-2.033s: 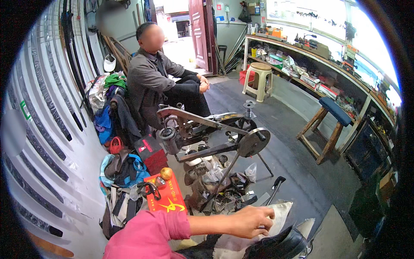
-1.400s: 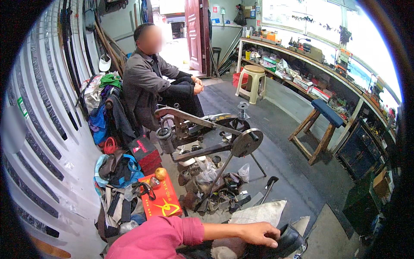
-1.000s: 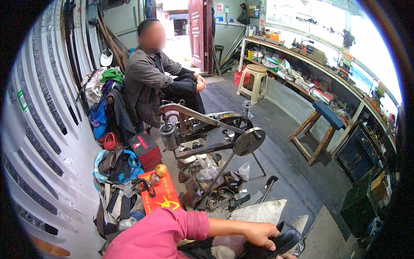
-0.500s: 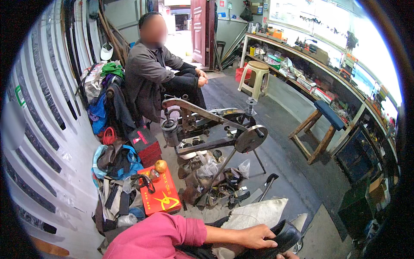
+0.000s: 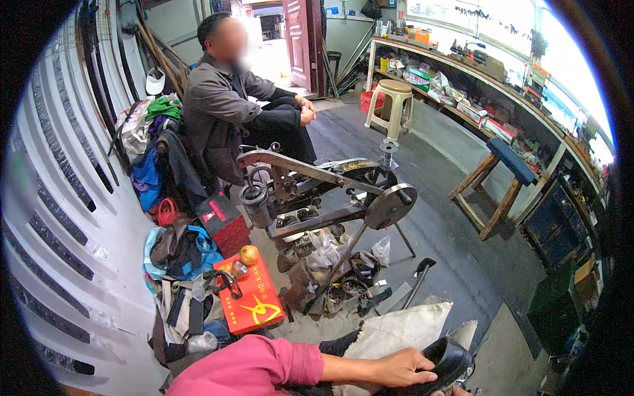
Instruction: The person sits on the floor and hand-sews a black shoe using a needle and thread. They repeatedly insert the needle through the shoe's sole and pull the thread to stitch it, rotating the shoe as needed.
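Observation:
A black leather shoe [image 5: 456,356] lies over my lap at the lower right. My left hand [image 5: 404,367], coming out of a pink sleeve, is closed on the shoe's near edge with its fingers curled. Only a small part of my right hand [image 5: 454,391] shows at the bottom edge, just below the shoe; most of its fingers are hidden. Beneath the shoe and my left forearm, a cream cloth [image 5: 396,331] covers my dark trousers. Ahead stands a hand-cranked metal sewing machine [image 5: 310,173] with a round wheel [image 5: 391,206].
A person [image 5: 218,112] sits beyond the machine, hands clasped. Left of me are a red box [image 5: 254,310] with a round fruit on it, bags and cloths. Scraps and a hammer [image 5: 419,277] lie on the floor. Stools [image 5: 508,162] and a cluttered workbench [image 5: 462,63] line the right.
The whole view has shifted slightly. My left hand stays on the shoe, its fingers now more curled. The seated person keeps the same pose.

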